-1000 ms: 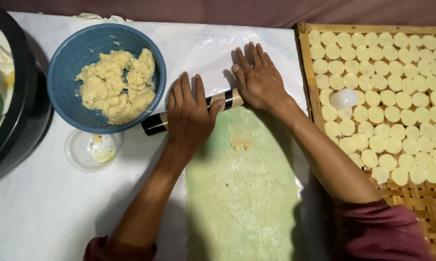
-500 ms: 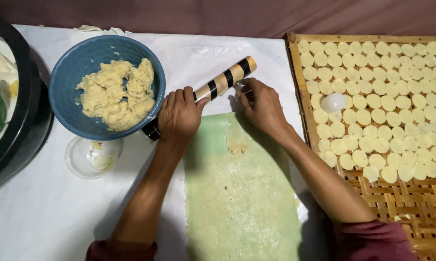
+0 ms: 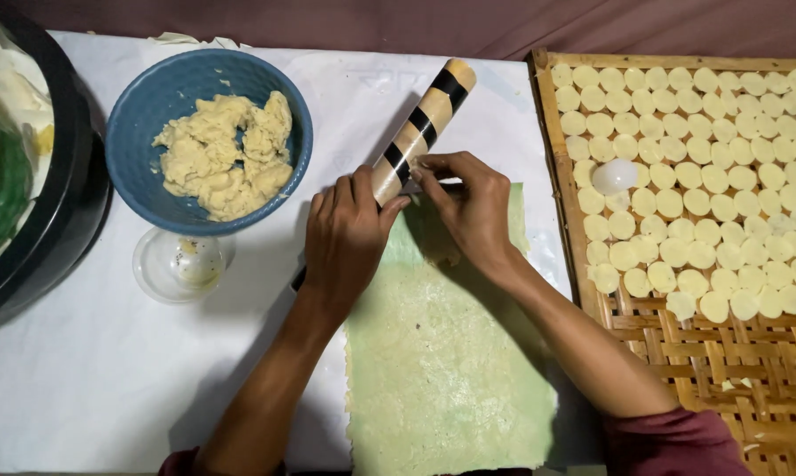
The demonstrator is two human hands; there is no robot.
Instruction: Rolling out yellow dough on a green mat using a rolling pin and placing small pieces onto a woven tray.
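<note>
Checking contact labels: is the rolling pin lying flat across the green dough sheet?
No. The striped rolling pin is held by the left hand, angled off the top edge of the green dough sheet, with the right hand at it.

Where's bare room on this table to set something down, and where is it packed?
Free: white cloth below the blue bowl and glass lid, left of the left hand; also above the striped rolling pin. Crowded: bamboo tray with dough discs; its lower part is bare.

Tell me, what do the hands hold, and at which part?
The left hand grips the striped rolling pin at its lower end; the right hand fingers pinch it mid-length.
</note>
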